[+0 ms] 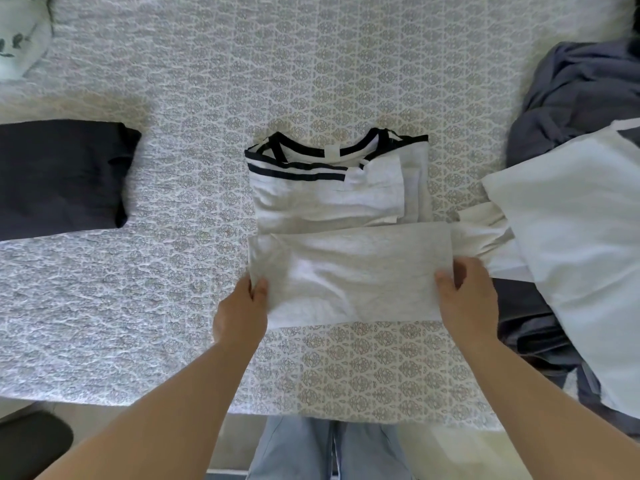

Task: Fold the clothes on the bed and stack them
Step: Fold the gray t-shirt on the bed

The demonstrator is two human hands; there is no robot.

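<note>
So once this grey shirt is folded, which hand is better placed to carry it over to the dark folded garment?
Left, probably. The left hand pinches the grey shirt on the side nearer the dark folded garment, which lies across bare bedspread. The right hand grips the far corner, beside the unfolded pile.

Two bare forearms enter from bottom edge — no sleeves, no watch, no rings or bracelets visible. Left hand (240, 311) and right hand (465, 299) bare, no gloves; nails short and unpainted where visible. Legs at bottom centre in light blue jeans (325, 448) — faded denim, loose cut, seam lines faint. Upper body out of view.
</note>
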